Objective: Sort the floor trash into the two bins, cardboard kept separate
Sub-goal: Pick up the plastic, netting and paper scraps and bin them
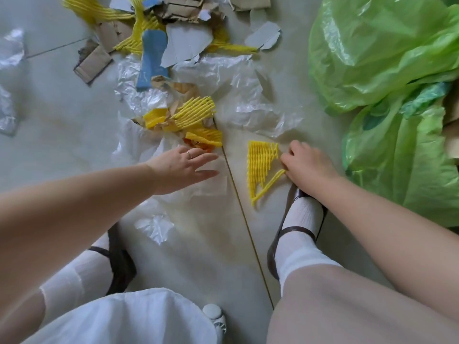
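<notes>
Pale tiled floor (62, 135), yellow foam netting (260, 167), clear plastic (248, 95), torn cardboard (93, 62)

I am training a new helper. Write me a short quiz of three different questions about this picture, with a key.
1. True or false: the right hand pinches the yellow foam net piece lying beside the shoe.
2. The left hand hovers with straight fingers over: A) clear plastic film B) blue piece C) green bag
3. Fill in: the brown cardboard scrap lies at the far ____ of the pile.

Key: 1 true; 2 A; 3 left.
</notes>
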